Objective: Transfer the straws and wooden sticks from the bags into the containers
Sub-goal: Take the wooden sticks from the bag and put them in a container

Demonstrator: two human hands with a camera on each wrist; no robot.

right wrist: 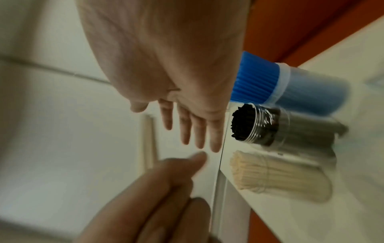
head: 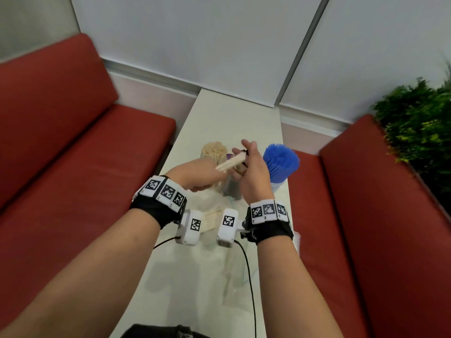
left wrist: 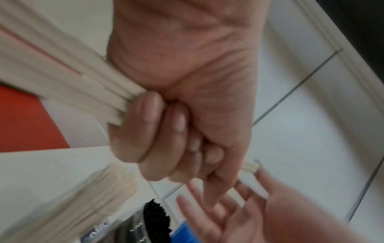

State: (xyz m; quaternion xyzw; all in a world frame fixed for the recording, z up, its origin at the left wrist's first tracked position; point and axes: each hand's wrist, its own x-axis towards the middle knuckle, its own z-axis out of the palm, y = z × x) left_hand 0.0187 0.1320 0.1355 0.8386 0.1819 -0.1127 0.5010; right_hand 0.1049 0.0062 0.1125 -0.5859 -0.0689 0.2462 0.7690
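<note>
My left hand (head: 200, 172) grips a bundle of pale wooden sticks (head: 230, 162) above the table, its fingers (left wrist: 145, 125) curled tight round them (left wrist: 72, 85). My right hand (head: 251, 167) is held flat with straight fingers (right wrist: 197, 131) at the bundle's far end, holding nothing. Just beyond the hands stand three clear containers. One is full of wooden sticks (head: 214, 151), one holds black straws (right wrist: 249, 125), and one holds blue straws (head: 280, 162). The black-straw container is mostly hidden behind my hands in the head view.
Crumpled clear bags (head: 212, 220) lie on the narrow white table (head: 231, 113) under my wrists, one with sticks inside. Another clear bag (head: 231, 276) lies nearer me. Red benches (head: 73, 154) flank the table. A green plant (head: 419, 123) stands at the right.
</note>
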